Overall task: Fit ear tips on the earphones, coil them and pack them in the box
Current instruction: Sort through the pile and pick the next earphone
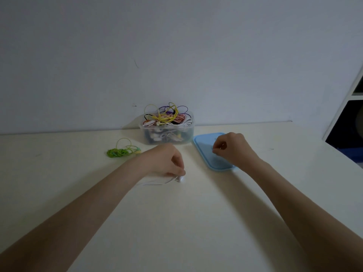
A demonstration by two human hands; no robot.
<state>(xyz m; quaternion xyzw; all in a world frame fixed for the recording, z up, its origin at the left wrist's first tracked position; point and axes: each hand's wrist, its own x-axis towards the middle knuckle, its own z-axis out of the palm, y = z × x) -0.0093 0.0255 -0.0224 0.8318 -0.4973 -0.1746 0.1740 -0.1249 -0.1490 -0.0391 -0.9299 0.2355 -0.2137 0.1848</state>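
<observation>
White earphones (pixel 177 179): a small rounded white earbud is seen at the fingertips of the left hand, resting on or just above the table; its thin white cable trails leftward beneath the wrist, blurred along its length.
Left hand (pixel 167 163): curled downward, fingers pinched on the white earbud; the forearm is extended across the table from the lower left.
Right hand (pixel 230 147): held over the blue lid with the fingertips drawn together in a pinch; whether a small item is gripped cannot be told.
Blue lid (pixel 206 152): a flat, smooth, light-blue plastic panel with rounded corners and a raised rim, laid on the table just beside the box on its right; faint small items on its surface are too indistinct to be identified.
Box (pixel 167 132): a translucent plastic tub with rounded corners, placed against the wall; it is filled above its rim with tangled cables in yellow, purple, pink, white and black.
Green earphones (pixel 121 151): a loosely coiled bundle of thin green cable, with one loop standing up, laid on the table left of the box and apart from it.
Table (pixel 176 222): a smooth, matte, cream-coloured surface.
Wall (pixel 176 55): plain, pale grey, with a few small dark marks.
Shelf unit (pixel 351 107): white framing with dark openings, seen at the right edge.
</observation>
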